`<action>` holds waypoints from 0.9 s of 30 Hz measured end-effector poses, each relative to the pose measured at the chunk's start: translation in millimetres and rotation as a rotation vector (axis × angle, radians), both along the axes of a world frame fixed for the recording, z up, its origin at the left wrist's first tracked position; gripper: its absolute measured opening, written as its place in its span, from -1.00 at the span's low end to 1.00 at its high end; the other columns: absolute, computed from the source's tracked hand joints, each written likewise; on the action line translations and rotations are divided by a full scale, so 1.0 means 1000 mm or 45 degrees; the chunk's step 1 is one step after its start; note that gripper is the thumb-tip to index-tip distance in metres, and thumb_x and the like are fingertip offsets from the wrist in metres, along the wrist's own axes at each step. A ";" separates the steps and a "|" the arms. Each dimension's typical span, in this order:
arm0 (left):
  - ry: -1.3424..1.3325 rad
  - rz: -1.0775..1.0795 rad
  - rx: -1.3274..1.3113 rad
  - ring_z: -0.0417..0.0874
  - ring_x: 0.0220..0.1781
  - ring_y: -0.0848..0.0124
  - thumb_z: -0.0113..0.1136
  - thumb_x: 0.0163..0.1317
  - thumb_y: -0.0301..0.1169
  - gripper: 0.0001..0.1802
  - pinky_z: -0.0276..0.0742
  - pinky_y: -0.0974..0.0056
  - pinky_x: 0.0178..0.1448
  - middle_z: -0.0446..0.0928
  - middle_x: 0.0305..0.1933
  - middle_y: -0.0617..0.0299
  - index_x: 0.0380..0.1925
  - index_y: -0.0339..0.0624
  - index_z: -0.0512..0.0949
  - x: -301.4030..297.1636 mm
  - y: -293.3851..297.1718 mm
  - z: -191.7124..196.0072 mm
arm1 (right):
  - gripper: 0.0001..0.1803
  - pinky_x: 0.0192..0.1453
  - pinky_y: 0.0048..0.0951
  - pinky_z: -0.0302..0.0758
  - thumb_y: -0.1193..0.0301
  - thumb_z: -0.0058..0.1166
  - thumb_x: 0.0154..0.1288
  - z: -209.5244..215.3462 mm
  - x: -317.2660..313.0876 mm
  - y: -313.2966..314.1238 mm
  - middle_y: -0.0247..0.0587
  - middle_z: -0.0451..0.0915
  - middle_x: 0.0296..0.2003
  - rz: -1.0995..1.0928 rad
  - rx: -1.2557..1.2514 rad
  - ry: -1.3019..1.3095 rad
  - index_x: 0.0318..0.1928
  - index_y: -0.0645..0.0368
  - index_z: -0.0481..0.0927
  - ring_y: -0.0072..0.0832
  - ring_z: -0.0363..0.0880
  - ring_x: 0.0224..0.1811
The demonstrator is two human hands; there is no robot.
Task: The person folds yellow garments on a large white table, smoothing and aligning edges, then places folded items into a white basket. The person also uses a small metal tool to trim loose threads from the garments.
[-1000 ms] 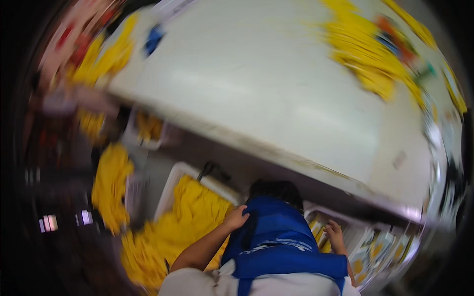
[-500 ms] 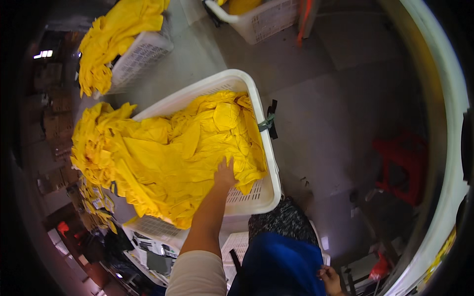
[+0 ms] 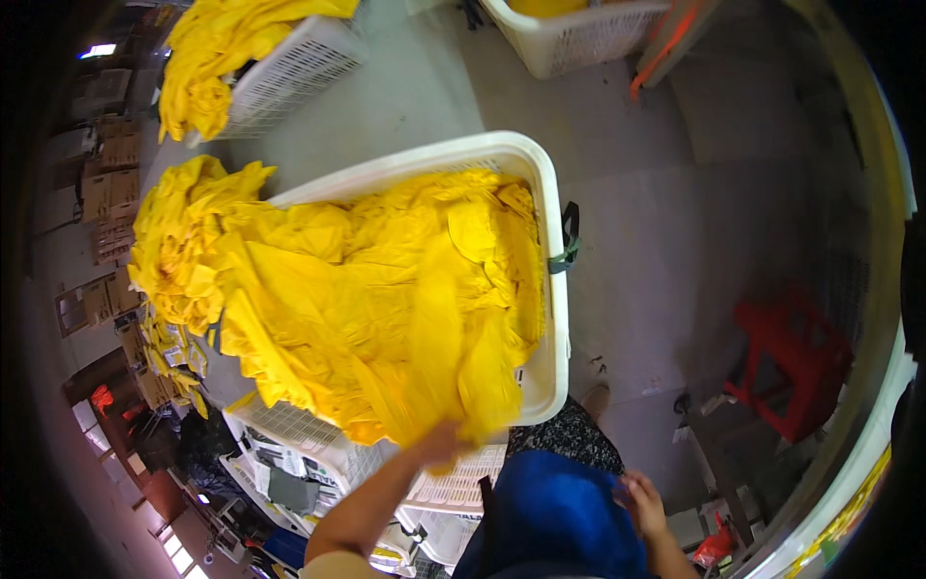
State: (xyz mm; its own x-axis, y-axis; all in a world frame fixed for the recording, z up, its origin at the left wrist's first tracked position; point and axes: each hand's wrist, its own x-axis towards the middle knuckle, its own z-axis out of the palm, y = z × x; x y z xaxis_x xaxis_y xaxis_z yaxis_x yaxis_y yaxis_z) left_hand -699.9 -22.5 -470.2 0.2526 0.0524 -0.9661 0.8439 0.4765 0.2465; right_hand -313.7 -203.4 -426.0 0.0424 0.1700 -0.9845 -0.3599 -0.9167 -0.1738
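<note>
A large heap of yellow garments [image 3: 328,289] fills a white plastic basket [image 3: 555,357] and spills over its left end. My left hand [image 3: 442,446] is closed on a yellow garment [image 3: 436,357] at the basket's near side, drawing a blurred length of it out of the heap. My right hand [image 3: 644,504] is low on the right beside blue cloth [image 3: 559,516] at my front. Its fingers are curled together; what lies between them is too small to make out.
A second white basket [image 3: 299,77] with yellow garments stands at the far left, another white basket [image 3: 579,43] at the far side. A red stool [image 3: 786,367] is on the right. Cartons [image 3: 111,198] line the left. White baskets [image 3: 453,487] stand below my left arm.
My left hand has moved from resting on the heap toward me, and a yellow garment now comes with it. The right hand has risen slightly. The view has shifted a little.
</note>
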 end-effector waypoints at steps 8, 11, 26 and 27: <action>-1.011 0.308 0.150 0.57 0.02 0.15 0.21 0.11 -0.33 -0.58 0.44 0.23 0.10 0.54 -0.03 -0.05 -0.02 -0.25 0.50 0.078 -0.032 0.272 | -0.36 0.17 -0.31 0.47 0.11 0.11 0.26 0.073 -0.137 0.180 -0.04 0.55 0.03 0.182 0.218 0.775 0.24 0.23 0.37 -0.27 0.55 0.02; -0.896 0.312 0.720 0.52 0.11 0.08 0.27 0.07 -0.27 -0.49 0.40 0.17 0.20 0.52 0.04 -0.04 0.02 -0.26 0.48 0.068 -0.034 0.302 | -0.50 0.16 -0.29 0.50 0.40 0.07 0.14 0.180 -0.123 0.260 -0.07 0.60 -0.05 0.159 0.515 0.792 0.12 0.31 0.45 -0.23 0.60 -0.04; -0.931 -0.290 1.139 0.37 0.26 0.05 0.33 0.06 -0.03 -0.07 0.22 0.12 0.38 0.34 0.24 -0.10 0.32 -0.23 0.14 0.224 0.075 0.434 | -0.37 0.16 -0.17 0.41 0.51 -0.01 -0.07 0.633 0.237 0.153 0.05 0.44 0.01 -0.246 2.639 -0.281 0.13 0.34 0.27 -0.10 0.47 0.03; -1.137 -0.465 1.224 0.35 0.28 0.04 0.32 0.06 -0.02 -0.07 0.21 0.11 0.38 0.33 0.26 -0.10 0.33 -0.23 0.14 0.261 0.088 0.429 | -0.40 0.15 -0.17 0.40 0.51 0.00 -0.06 0.640 0.267 0.121 0.04 0.43 -0.01 -0.324 2.636 -0.530 0.10 0.33 0.28 -0.10 0.47 0.01</action>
State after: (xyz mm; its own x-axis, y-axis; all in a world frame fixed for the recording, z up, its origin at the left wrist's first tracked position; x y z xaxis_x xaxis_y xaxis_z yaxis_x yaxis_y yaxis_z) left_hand -438.6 65.1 -41.5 0.9115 0.4019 -0.0876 0.2631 -0.4057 0.8753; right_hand -46.4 -82.7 214.2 0.3458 0.6822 0.6442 -0.0978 0.7090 -0.6984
